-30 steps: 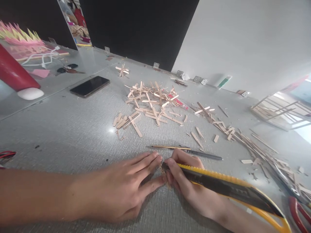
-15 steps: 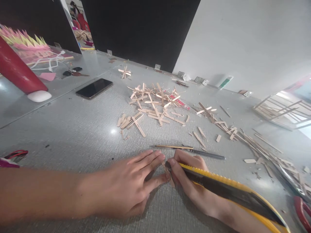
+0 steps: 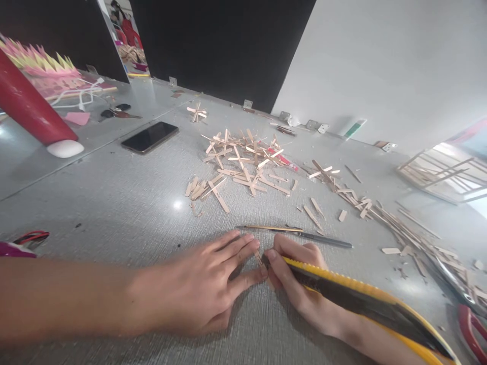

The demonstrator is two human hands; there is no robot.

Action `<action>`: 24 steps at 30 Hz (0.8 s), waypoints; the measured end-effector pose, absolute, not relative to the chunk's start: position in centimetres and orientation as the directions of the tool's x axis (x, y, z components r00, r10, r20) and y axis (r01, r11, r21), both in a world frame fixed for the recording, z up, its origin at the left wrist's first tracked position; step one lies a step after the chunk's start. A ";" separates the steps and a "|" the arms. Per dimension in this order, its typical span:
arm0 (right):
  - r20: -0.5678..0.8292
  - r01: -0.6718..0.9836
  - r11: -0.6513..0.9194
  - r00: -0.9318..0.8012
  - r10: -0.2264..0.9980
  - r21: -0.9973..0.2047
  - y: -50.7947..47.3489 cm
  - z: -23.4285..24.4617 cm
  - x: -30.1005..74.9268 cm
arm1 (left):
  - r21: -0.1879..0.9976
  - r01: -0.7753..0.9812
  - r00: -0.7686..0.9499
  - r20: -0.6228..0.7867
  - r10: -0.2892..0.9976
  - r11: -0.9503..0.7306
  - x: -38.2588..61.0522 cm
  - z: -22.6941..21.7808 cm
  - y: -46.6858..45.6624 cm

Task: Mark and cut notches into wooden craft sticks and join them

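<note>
Low at the centre, my left hand [image 3: 205, 284] lies palm down, its fingertips and thumb pressing a small wooden craft stick [image 3: 270, 280] against the table. Most of that stick is hidden by the fingers. My right hand [image 3: 300, 274] is closed around a yellow and black utility knife [image 3: 353, 290], whose front end meets the stick beside my left thumb. The blade tip cannot be made out. Just beyond both hands lie a thin pointed wooden stick [image 3: 272, 229] and a dark grey pen-like tool [image 3: 327, 240].
A heap of craft sticks [image 3: 243, 162] spreads beyond the hands, with more stick scraps [image 3: 391, 223] to the right. A phone [image 3: 150, 137], a red cylinder [image 3: 34, 99] and keys [image 3: 117, 111] are at left. Red-handled scissors [image 3: 472, 329] rest at lower right; a stick frame [image 3: 449, 172] stands behind.
The view has shifted very slightly, so the table items sit a little to the right. Both hands keep nearly the same hold on the stick and the knife.
</note>
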State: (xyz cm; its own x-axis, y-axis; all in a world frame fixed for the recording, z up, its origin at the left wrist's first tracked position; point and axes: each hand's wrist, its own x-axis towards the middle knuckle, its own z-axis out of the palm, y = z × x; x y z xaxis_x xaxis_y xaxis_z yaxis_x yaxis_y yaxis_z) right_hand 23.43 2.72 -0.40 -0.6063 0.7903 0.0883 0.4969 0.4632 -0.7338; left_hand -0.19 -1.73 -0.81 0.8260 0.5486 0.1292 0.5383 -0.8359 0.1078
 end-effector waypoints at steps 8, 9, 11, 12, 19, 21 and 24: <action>0.113 0.511 0.504 -0.616 0.780 -0.696 2.5 -0.1 23.4 | 0.136 0.524 0.825 0.164 0.541 -0.841 -0.4 -1.1 -1.6; 0.116 0.498 0.484 -0.601 0.791 -0.720 2.6 -0.1 23.4 | 0.135 0.520 0.829 0.160 0.536 -0.844 -0.4 -1.1 -1.5; 0.110 0.464 0.428 -0.568 0.815 -0.776 2.6 -0.2 23.4 | 0.134 0.510 0.838 0.143 0.526 -0.849 -0.4 -0.9 -1.4; 0.106 0.447 0.406 -0.559 0.823 -0.797 2.6 -0.2 23.3 | 0.132 0.507 0.841 0.139 0.522 -0.852 -0.5 -0.8 -1.4; 0.063 0.423 0.362 -0.575 0.816 -0.831 2.8 -0.3 23.3 | 0.123 0.491 0.849 0.156 0.505 -0.863 -0.6 -0.8 -1.3; 0.057 0.434 0.361 -0.572 0.818 -0.826 2.8 -0.3 23.3 | 0.125 0.492 0.851 0.140 0.506 -0.862 -0.5 -0.8 -1.3; 0.059 0.469 0.389 -0.575 0.816 -0.793 2.8 -0.3 23.3 | 0.126 0.492 0.851 0.137 0.506 -0.862 -0.5 -0.8 -1.3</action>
State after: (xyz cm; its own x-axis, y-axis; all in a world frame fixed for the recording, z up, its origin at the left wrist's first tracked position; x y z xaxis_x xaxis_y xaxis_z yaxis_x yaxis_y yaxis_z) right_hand 23.28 2.81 -0.25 -0.5753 0.8158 0.0592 0.4695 0.3886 -0.7929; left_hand -0.46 -1.28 -0.81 0.8514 0.5061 0.1375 0.4918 -0.8616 0.1259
